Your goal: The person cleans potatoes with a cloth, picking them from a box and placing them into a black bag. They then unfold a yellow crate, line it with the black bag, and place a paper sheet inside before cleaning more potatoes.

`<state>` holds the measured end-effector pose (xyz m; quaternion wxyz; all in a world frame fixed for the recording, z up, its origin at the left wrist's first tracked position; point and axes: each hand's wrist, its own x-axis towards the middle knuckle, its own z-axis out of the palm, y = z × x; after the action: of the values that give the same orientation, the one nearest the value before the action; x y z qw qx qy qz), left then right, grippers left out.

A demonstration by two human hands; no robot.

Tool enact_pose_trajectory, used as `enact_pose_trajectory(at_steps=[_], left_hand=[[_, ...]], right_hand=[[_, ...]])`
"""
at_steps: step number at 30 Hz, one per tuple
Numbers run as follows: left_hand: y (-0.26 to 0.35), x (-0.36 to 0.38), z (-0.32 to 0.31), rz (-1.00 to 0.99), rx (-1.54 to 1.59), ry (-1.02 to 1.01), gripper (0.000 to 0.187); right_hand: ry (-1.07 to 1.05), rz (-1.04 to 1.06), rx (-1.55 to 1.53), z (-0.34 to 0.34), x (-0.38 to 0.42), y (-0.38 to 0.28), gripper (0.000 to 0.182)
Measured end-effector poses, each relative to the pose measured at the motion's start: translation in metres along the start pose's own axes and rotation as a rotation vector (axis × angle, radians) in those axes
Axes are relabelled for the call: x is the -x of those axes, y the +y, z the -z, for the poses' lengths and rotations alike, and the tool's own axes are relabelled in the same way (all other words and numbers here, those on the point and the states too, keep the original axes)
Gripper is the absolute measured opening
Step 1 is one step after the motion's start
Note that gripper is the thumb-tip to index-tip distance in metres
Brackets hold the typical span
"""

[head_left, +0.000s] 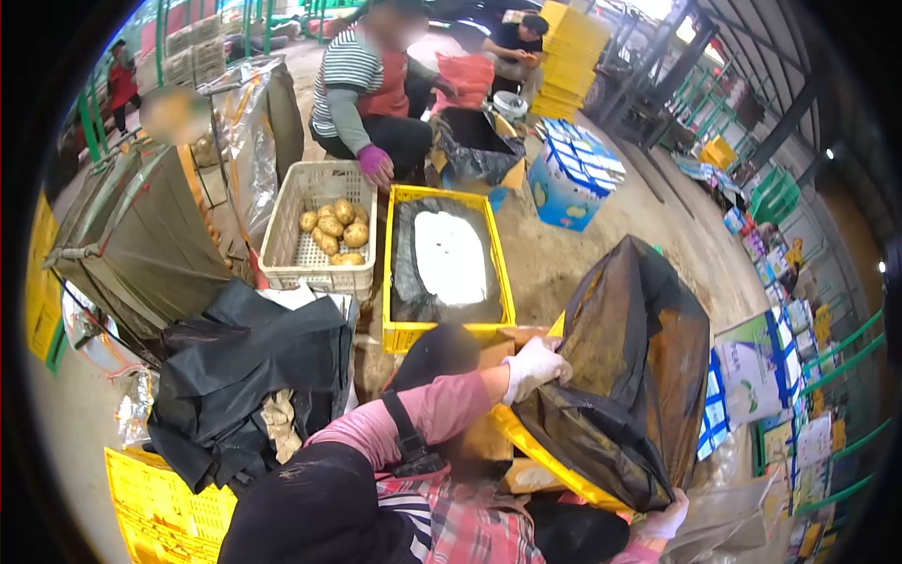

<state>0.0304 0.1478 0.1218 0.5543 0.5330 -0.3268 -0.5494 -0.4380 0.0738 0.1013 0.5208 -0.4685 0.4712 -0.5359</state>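
Nearest the camera, the right hand point(665, 519), in a white glove, grips the lower edge of a black plastic bag point(625, 376) at the bottom right. The left hand point(532, 367), gloved too, is closed on the bag's left edge, just above a yellow crate point(540, 456) that the bag lines and stands over. To the left lies a heap of black sheeting point(244, 376), with another yellow crate point(160, 512) at the bottom-left corner. Farther off, a yellow crate lined with black plastic point(448, 263) sits on the dirt floor beside a white basket point(318, 230) holding potatoes point(336, 230). Beyond them a person in a striped top point(362, 89) crouches, one gloved hand at the basket's far rim.
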Motion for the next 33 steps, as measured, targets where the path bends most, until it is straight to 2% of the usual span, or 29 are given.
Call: enact_pose_trajectory(at_steps=[1,3,4,5,6,7,8,9,10,11,12,13,14,15,16,17,18,20,22,24,26,28,29,32,33], left_hand=[[0.005,-0.001,0.003,-0.085,0.084,-0.001,0.052],[0.02,-0.005,0.016,-0.119,0.232,0.013,0.062],[0.027,-0.008,0.025,-0.135,0.308,0.022,0.067],[0.046,-0.004,0.039,-0.159,0.303,-0.014,0.079],[0.074,0.013,0.052,-0.164,0.234,0.028,0.08],[0.073,0.004,0.068,-0.237,0.351,-0.035,0.08],[0.075,-0.002,0.084,-0.306,0.288,-0.009,0.078],[0.083,-0.001,0.097,-0.33,0.367,0.095,0.075],[0.095,0.012,0.117,-0.458,0.248,0.046,0.074],[0.093,0.005,0.138,-0.55,0.097,0.108,0.074],[0.099,0.006,0.151,-0.549,0.214,0.131,0.077],[0.096,-0.01,0.173,-0.56,0.167,0.224,0.078],[0.107,0.004,0.187,-0.521,0.16,0.22,0.075],[0.11,0.01,0.198,-0.636,0.069,0.342,0.069],[0.108,0.014,0.212,-0.637,0.014,0.398,0.067],[0.101,0.017,0.221,-0.609,0.056,0.46,0.065],[0.096,0.02,0.232,-0.583,0.092,0.524,0.063],[0.069,0.011,0.263,-0.752,-0.073,0.606,0.063],[0.04,0.0,0.284,-0.736,-0.117,0.658,0.062],[0.007,-0.011,0.305,-0.566,0.012,0.691,0.067],[-0.037,-0.027,0.327,-0.422,0.223,0.731,0.077],[-0.049,-0.03,0.315,-0.348,0.367,0.769,0.077],[-0.069,-0.037,0.318,-0.376,0.371,0.761,0.081],[-0.105,-0.031,0.33,-0.31,0.141,0.754,0.08],[-0.103,-0.028,0.329,-0.296,0.119,0.746,0.079]], right_hand=[[-0.015,0.101,0.289,-0.006,0.0,-0.006,0.009],[0.003,0.398,0.609,-0.02,-0.006,-0.002,0.014],[0.031,0.599,0.631,-0.027,-0.016,0.007,0.016],[-0.018,0.807,0.816,-0.047,-0.02,-0.006,0.018],[-0.028,1.048,1.006,-0.067,-0.024,-0.018,0.023],[-0.005,1.293,1.153,-0.086,-0.029,-0.031,0.028],[-0.17,0.917,0.984,-0.111,-0.039,-0.043,0.023],[-0.217,0.551,0.805,-0.136,-0.049,-0.056,0.019],[-0.218,0.4,0.215,-0.164,-0.068,-0.047,0.013],[-0.279,0.616,0.51,-0.206,-0.067,-0.054,0.01],[-0.357,0.332,0.17,-0.238,-0.072,-0.058,0.012],[-0.393,0.462,0.479,-0.266,-0.078,-0.055,0.015],[-0.409,0.473,0.281,-0.281,-0.103,-0.03,0.015],[-0.503,0.695,0.631,-0.307,-0.108,-0.033,0.015],[-0.505,0.307,0.224,-0.326,-0.128,-0.014,0.018],[-0.587,0.255,0.158,-0.343,-0.145,0.002,0.02],[-0.616,0.774,0.698,-0.364,-0.152,0.012,0.021],[-0.666,0.262,0.22,-0.398,-0.187,0.053,0.029],[-0.696,0.587,0.523,-0.435,-0.19,0.069,0.033],[-0.777,0.812,0.797,-0.454,-0.227,0.111,0.039],[-0.823,0.65,0.66,-0.464,-0.244,0.163,0.043],[-0.89,0.717,0.859,-0.464,-0.253,0.201,0.042],[-0.917,0.837,1.023,-0.468,-0.224,0.182,0.038],[-0.929,0.768,0.901,-0.459,-0.242,0.22,0.04],[-0.943,0.804,1.032,-0.467,-0.227,0.198,0.036]])
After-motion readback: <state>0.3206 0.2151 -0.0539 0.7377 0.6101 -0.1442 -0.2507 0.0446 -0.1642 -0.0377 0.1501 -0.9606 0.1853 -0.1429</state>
